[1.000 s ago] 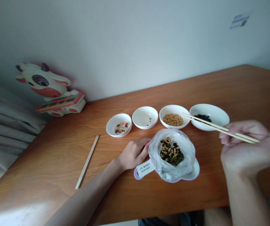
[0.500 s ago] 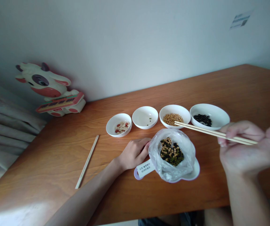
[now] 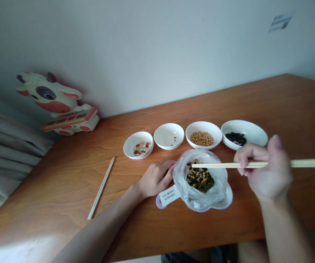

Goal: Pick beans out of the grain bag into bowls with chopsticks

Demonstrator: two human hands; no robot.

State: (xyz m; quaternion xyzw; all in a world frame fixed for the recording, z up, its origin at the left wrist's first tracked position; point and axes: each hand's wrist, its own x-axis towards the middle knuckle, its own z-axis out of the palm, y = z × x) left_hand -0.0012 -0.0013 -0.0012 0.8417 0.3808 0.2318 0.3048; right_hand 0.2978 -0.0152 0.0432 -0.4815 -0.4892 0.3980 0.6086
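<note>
My right hand (image 3: 267, 170) is closed around a pair of wooden chopsticks (image 3: 228, 165). Their tips are together over the mixed beans (image 3: 199, 177), yellow, black and green, in a clear plastic bag (image 3: 220, 179). The bag lines a white bowl with a lilac edge and a labelled handle (image 3: 169, 196). My left hand (image 3: 158, 177) grips the left rim of this bowl, its fingertips partly hidden. Behind it, a white bowl (image 3: 214, 129) contains yellow soybeans (image 3: 202, 138), and another bowl (image 3: 257, 136) black beans (image 3: 236, 138).
A white bowl (image 3: 161, 135) with a few green beans and a bowl (image 3: 128, 146) of pale and reddish pieces complete the row. Loose chopsticks (image 3: 101, 188) lie at left on the wooden table (image 3: 135, 226). A cow toy with a keyboard (image 3: 69, 118) stands against the wall.
My right hand has moved left and toward me, carrying the chopstick tips from the soybean bowl to above the mixed beans. My left hand stays on the bowl's rim.
</note>
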